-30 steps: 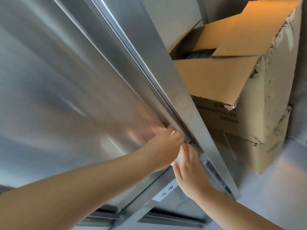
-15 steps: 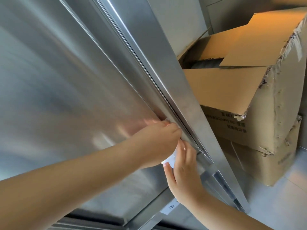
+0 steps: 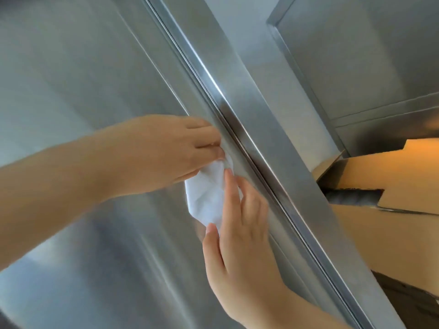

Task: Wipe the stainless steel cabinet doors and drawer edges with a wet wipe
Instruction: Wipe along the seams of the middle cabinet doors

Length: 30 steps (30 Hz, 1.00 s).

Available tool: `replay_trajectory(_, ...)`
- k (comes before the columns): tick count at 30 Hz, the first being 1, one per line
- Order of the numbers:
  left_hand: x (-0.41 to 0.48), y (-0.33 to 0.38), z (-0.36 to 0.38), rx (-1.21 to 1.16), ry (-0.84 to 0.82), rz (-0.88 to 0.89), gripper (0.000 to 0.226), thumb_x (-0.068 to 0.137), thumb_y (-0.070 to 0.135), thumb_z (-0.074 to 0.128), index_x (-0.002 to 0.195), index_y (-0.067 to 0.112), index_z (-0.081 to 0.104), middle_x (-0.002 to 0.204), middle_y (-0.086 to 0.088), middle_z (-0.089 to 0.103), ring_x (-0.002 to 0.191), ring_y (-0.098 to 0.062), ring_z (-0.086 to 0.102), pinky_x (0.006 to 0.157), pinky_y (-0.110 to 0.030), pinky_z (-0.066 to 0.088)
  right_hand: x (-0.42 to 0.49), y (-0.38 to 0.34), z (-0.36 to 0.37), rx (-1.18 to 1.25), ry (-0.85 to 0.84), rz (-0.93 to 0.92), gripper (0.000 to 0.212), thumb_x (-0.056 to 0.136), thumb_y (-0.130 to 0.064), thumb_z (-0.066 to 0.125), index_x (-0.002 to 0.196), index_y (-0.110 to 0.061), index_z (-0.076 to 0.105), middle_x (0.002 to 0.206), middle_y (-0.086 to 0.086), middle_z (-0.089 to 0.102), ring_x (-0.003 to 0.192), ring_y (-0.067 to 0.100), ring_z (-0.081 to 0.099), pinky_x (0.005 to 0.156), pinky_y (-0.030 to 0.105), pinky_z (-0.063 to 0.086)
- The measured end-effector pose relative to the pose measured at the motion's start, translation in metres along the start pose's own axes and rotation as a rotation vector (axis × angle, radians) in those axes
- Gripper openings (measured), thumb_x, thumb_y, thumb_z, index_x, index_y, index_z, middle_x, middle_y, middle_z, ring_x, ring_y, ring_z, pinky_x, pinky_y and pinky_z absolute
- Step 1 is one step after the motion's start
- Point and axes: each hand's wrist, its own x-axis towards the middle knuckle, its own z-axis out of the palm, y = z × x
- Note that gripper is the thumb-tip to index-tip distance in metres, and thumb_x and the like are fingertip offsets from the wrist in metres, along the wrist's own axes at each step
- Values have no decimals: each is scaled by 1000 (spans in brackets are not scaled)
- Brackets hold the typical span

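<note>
A large stainless steel cabinet door (image 3: 78, 86) fills the left of the head view, and its right edge meets a steel frame strip (image 3: 256, 110) that runs diagonally. A crumpled white wet wipe (image 3: 206, 195) lies against the door edge. My left hand (image 3: 161, 150) grips the top of the wipe, its fingertips at the seam. Below it, my right hand (image 3: 240, 231) presses straight fingers on the lower part of the wipe and the door edge.
An open cardboard box (image 3: 389, 210) stands right beside the cabinet, its flap close to the frame. A second steel panel (image 3: 368, 55) rises behind it at the upper right.
Both hands and the view have moved up along the door edge. The wipe, mostly hidden before, now shows between the hands. The lower drawers have left the view.
</note>
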Motion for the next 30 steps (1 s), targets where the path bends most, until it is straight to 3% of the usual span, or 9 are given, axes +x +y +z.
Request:
replay_trajectory(3,-23,-45,-29,104,99,-31,56,84,37,19,127,22,52,131,1,48,122,-19,43,102,-39,38,46,-27,3,-21,35,-79,73,79,-32,22,149,-15,13,143,0,27,123,18,25,107,32,30)
replay_trajectory(6,-45,-81,-55,247,328,36,36,83,21,49,116,11,62,112,-8,62,103,-26,60,84,-40,54,90,-51,2,-54,53,-165,76,77,-36,9,150,-17,1,144,-4,16,125,13,16,106,26,25)
replay_trajectory(8,-54,-105,-65,265,363,2,33,81,17,58,113,11,64,108,-7,63,97,-26,62,77,-38,56,116,-65,1,-63,50,-217,72,81,-36,5,149,-17,-4,143,-7,9,126,12,11,107,24,18)
replay_trajectory(13,-63,-149,-87,288,394,-131,40,87,27,38,120,19,59,118,1,58,108,-21,56,81,-41,52,173,-98,-5,-92,95,-302,62,92,-26,24,149,-12,5,136,-2,19,117,14,15,101,22,17)
replay_trajectory(17,-57,-154,-80,363,449,-149,42,90,28,26,114,18,59,116,3,57,105,-17,55,80,-22,38,194,-107,-11,-116,106,-336,56,90,-23,26,144,-10,17,127,2,30,107,15,22,91,23,24)
replay_trajectory(19,-54,-148,-78,338,459,-184,48,89,29,21,118,18,59,119,2,57,109,-18,54,88,-24,39,188,-102,-15,-143,91,-338,53,91,-26,20,142,-11,22,128,3,32,108,17,27,92,24,26)
replay_trajectory(22,-47,-130,-73,285,405,-180,57,87,33,17,131,20,52,132,2,49,120,-18,49,97,-36,42,165,-84,-17,-260,107,-336,60,87,-32,10,145,-13,15,130,0,27,111,16,26,96,23,27)
replay_trajectory(26,-36,-98,-55,196,419,-104,61,85,37,14,124,22,59,125,2,52,105,-21,56,83,-40,50,122,-59,-17,-259,56,-261,61,91,-39,12,146,-13,17,138,-2,22,122,15,24,103,23,28)
replay_trajectory(30,-25,-49,-32,122,402,4,66,83,37,11,110,14,66,110,-3,57,102,-23,53,72,-41,53,72,-25,-19,-266,30,-207,62,88,-37,20,141,-6,32,134,5,32,117,21,35,100,29,38)
